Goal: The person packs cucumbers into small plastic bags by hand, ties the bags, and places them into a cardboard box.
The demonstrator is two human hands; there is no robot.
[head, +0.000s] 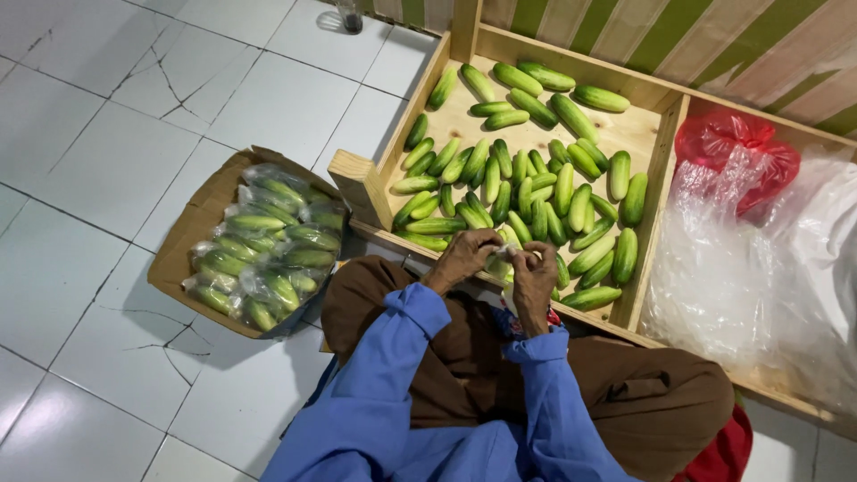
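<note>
Both hands [500, 268] pinch closed on a clear bag [507, 253]

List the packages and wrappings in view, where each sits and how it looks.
Cardboard box: on the floor tiles, left of the knees, brown, open.
Bagged cucumbers: inside that box, clear plastic packs of green cucumbers.
Clear plastic bags: right compartment of the wooden crate, crumpled heap.
Red plastic bag: behind that heap, bunched.
No labels, signs or screens.

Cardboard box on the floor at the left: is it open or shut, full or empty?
Open and nearly full. The cardboard box has its flaps spread, and clear bags of cucumbers lie piled inside, plainly visible from above.
</note>
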